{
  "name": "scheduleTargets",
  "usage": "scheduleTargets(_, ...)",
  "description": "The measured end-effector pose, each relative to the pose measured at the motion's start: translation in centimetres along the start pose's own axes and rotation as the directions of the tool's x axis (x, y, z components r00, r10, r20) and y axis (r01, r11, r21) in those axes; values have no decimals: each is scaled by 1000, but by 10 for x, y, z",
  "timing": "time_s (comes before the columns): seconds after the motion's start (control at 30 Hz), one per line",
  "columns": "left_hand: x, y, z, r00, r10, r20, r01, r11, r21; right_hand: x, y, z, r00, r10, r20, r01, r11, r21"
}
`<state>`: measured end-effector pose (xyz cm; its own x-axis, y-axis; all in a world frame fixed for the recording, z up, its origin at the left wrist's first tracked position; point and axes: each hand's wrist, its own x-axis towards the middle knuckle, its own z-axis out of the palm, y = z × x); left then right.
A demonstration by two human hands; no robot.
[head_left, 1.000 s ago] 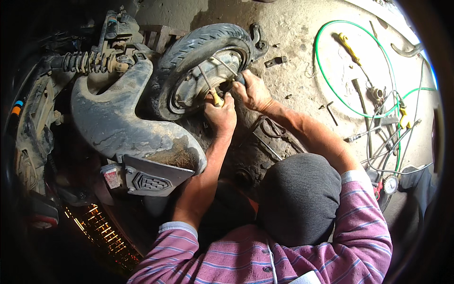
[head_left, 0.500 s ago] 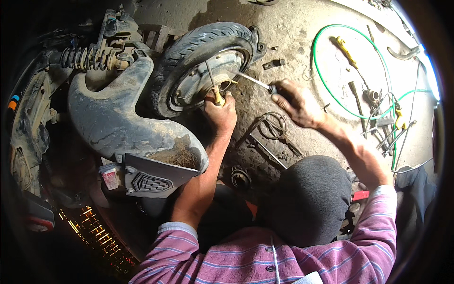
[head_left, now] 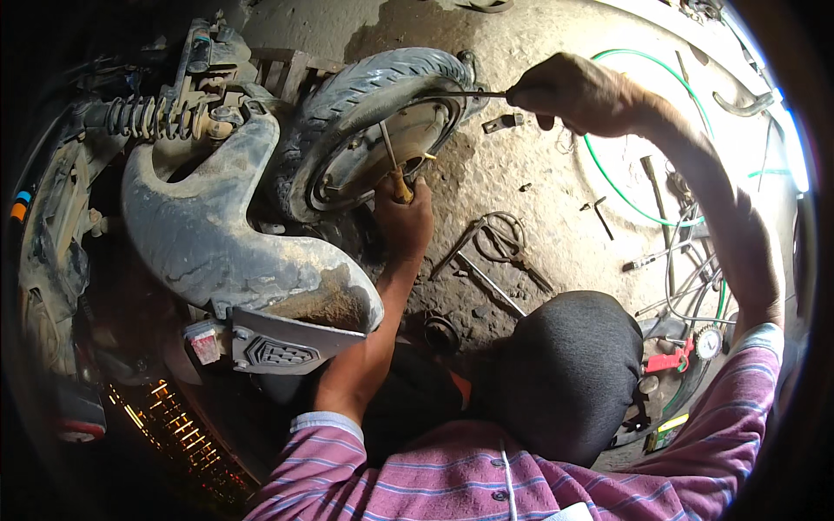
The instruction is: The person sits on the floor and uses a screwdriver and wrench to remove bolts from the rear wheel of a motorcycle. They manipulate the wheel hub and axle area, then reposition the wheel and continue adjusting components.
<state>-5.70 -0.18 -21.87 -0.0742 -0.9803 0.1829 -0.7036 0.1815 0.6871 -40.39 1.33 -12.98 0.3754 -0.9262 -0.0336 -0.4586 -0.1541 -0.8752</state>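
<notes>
My left hand (head_left: 403, 219) is closed round the handle of a yellow-handled screwdriver (head_left: 400, 185), whose shaft points up across the face of the wheel hub (head_left: 408, 130). Higher and to the right, my right hand (head_left: 578, 94) grips a second screwdriver (head_left: 479, 94). Its handle is hidden in my fingers, and its shaft reaches left to the far right part of the tyre (head_left: 373, 74), near the rim edge. Whether the tip is under the tyre bead cannot be made out. The wheel stands tilted beside a dusty grey mudguard (head_left: 195, 213).
A coil spring shock absorber (head_left: 161, 117) is at the upper left. On the ground lie a metal bracket (head_left: 503, 122), a looped cable (head_left: 504, 236) and a metal rod (head_left: 491, 284). Right of these are a green hose (head_left: 599, 178) and a red inflator with a gauge (head_left: 671, 360).
My right hand has moved up and to the right with its screwdriver, from the hub face to the tyre edge. My left hand stays nearly where it was, holding its screwdriver.
</notes>
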Motion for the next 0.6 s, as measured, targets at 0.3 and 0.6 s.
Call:
scheduleTargets(0.3, 0, 19, -9, 983, -145, 115, 137, 987, 79, 89, -25, -85, 816, 410, 408, -376, 912, -165)
scheduleTargets(0.6, 3, 14, -1, 991, -109, 71, 101, 989, 112, 10, -16, 12, 972, 218, -87, -214, 975, 49)
